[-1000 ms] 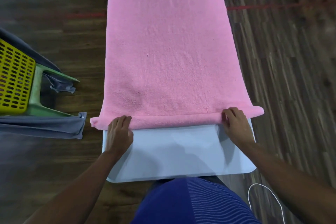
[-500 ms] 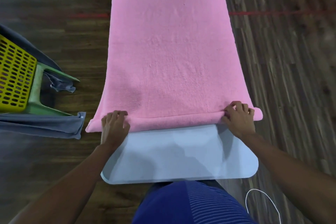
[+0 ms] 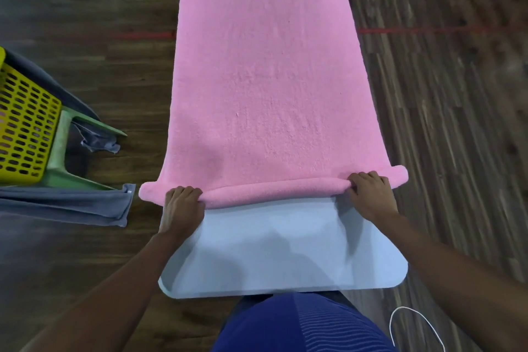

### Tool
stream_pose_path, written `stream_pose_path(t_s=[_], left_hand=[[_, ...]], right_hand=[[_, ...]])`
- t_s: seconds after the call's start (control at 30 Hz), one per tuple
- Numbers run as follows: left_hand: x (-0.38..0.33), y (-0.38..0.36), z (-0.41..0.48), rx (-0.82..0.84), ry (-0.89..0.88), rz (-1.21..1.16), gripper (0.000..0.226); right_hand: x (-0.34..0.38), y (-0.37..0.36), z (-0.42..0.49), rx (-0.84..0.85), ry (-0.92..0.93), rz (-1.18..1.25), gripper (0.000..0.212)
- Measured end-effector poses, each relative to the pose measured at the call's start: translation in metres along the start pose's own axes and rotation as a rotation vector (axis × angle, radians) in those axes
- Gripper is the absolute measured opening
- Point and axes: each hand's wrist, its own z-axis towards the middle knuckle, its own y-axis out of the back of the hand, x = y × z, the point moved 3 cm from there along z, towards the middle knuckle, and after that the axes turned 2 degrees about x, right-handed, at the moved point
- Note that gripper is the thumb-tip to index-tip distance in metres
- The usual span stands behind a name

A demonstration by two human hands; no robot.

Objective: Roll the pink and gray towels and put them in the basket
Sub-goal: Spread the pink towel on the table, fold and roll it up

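A long pink towel [image 3: 265, 88] lies flat along a narrow white table [image 3: 280, 251], its near end turned over into a thin roll. My left hand [image 3: 183, 206] grips the roll near its left end, fingers curled over it. My right hand [image 3: 370, 194] grips the roll near its right end the same way. A gray towel [image 3: 65, 203] lies folded on the floor at the left, beside a yellow slotted basket [image 3: 25, 128] at the frame's left edge.
The basket sits on a green plastic stool [image 3: 61, 148] with more gray cloth [image 3: 97, 140] under it. Dark wood floor surrounds the table, with a red line [image 3: 143, 35] across it. A white cable [image 3: 414, 323] loops at bottom right.
Both hands have curled over the towel's near edge and rolled it a little further away from me; the roll is thicker and more bare table shows.
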Motion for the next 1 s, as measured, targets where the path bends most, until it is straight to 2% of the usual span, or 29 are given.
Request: stream_pose_path(t_s=[0.07,0.13,0.23,0.3,0.33,0.4,0.5,0.57,0.7,0.8,0.9,1.0], left_hand=[[0.0,0.004,0.003,0.085,0.049,-0.005,0.043],[0.003,0.005,0.005,0.105,0.102,0.0,0.041],[0.006,0.009,0.003,-0.051,0.145,-0.005,0.02],[0.005,0.01,0.0,-0.128,0.148,-0.013,0.016],[0.004,0.008,-0.003,-0.135,0.109,-0.027,0.021],[0.004,0.001,-0.01,-0.096,0.0,-0.035,0.037],[0.01,-0.007,-0.017,0.003,-0.085,0.014,0.051],[0.011,-0.004,-0.013,0.03,-0.052,0.008,0.047],[0.009,0.009,0.001,0.047,0.015,0.001,0.032],[0.012,0.012,0.009,0.082,0.036,-0.025,0.036],[0.014,0.015,0.012,-0.044,0.091,-0.028,0.021],[0.011,0.014,0.011,-0.141,0.094,0.005,0.017]], right_hand=[[-0.004,0.002,0.0,0.138,-0.039,-0.052,0.039],[-0.009,0.0,0.0,0.136,-0.074,-0.038,0.032],[-0.008,-0.002,-0.004,-0.105,-0.056,-0.032,0.017],[-0.007,-0.005,-0.008,-0.223,-0.024,0.042,0.011],[-0.006,-0.007,-0.012,-0.229,0.001,0.086,0.016],[-0.006,-0.013,-0.02,-0.198,0.042,0.116,0.022],[-0.007,-0.025,-0.03,-0.122,0.036,0.058,0.046],[-0.007,-0.022,-0.027,-0.142,-0.001,0.034,0.041],[-0.006,-0.011,-0.02,-0.052,-0.079,-0.021,0.021],[-0.01,-0.007,-0.017,0.073,-0.109,-0.03,0.045],[-0.013,-0.003,-0.015,-0.056,-0.175,0.055,0.027],[-0.014,0.002,-0.016,-0.217,-0.157,0.023,0.024]])
